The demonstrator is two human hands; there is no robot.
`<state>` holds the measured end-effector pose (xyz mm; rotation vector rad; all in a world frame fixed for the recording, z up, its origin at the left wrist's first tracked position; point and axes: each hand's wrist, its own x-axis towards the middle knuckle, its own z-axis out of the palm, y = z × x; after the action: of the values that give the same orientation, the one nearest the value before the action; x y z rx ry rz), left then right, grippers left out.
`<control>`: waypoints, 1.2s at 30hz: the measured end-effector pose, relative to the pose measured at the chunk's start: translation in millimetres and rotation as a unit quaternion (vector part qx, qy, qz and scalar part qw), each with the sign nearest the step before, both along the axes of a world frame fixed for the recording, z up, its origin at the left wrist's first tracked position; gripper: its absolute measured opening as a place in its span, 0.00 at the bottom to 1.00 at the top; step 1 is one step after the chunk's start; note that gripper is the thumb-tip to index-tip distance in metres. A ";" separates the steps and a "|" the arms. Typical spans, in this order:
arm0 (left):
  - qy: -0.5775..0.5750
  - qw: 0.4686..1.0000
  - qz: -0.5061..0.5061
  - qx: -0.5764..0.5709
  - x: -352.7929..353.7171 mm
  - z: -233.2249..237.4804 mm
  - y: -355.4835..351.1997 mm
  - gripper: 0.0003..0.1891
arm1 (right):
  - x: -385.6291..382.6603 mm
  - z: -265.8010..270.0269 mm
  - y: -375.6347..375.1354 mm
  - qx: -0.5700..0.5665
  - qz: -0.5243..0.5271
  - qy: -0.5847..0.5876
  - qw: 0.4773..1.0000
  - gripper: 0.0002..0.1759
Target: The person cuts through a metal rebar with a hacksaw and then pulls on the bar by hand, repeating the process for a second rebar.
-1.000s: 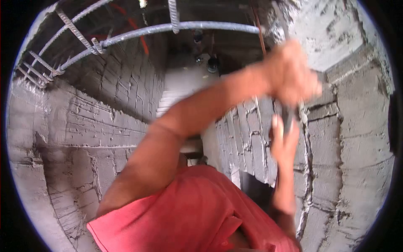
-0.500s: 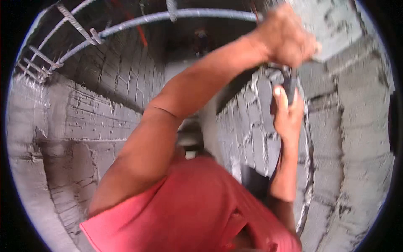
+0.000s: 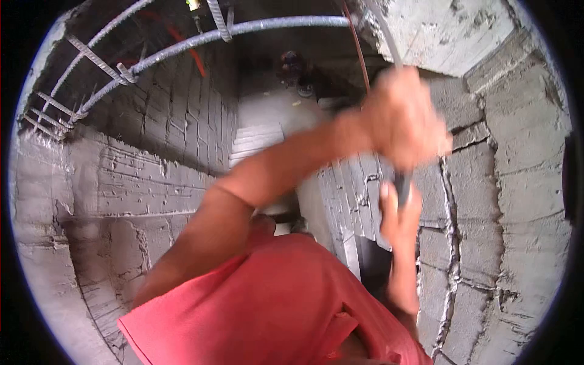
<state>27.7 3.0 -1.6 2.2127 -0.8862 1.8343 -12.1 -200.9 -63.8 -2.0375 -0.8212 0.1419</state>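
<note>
My left hand (image 3: 410, 118), blurred by motion, is closed in a fist at the upper right. A long thin grey strip (image 3: 384, 29) runs from the top edge down into this fist. Just below, my right hand (image 3: 401, 213) grips a dark handle (image 3: 401, 185), its thumb and fingers on either side. The handle's upper end disappears under my left hand, and I cannot tell whether strip and handle are one tool. A pale concrete block face (image 3: 441, 36) lies above and right of the hands, with the block wall (image 3: 468, 201) beside them.
Ribbed steel bars (image 3: 243, 27) arch across the top left, with crossbars near the left wall (image 3: 134, 167). A thin reddish rod (image 3: 359, 48) hangs left of my fist. Far below on the floor (image 3: 258, 112), a person (image 3: 292, 67) is partly visible. Pale steps (image 3: 255, 137) lie beneath my forearm.
Both hands have moved down in the view, my left hand farther. The grey strip above my left fist now shows, and more of the floor and the person below is visible.
</note>
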 end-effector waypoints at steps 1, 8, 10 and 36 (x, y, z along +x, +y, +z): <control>0.009 0.998 -0.032 -0.050 -9.7 -13.3 -23.3 0.15 | -17.8 -7.4 -16.6 0.050 -0.005 0.008 0.999 0.12; -0.066 0.998 0.003 -0.004 43.5 35.4 62.8 0.18 | 37.7 24.0 68.8 0.068 0.032 0.025 0.997 0.11; -0.051 0.999 0.009 0.014 31.0 17.9 42.1 0.18 | 28.4 21.3 59.5 0.115 0.035 -0.001 0.993 0.13; 0.047 0.998 0.045 0.016 15.2 38.4 66.2 0.14 | 40.4 20.8 70.7 0.112 0.058 -0.013 0.992 0.17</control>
<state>42.8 69.2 36.8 2.3726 -0.8186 1.7488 28.3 -130.2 -43.0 -1.7859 -0.9292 0.0836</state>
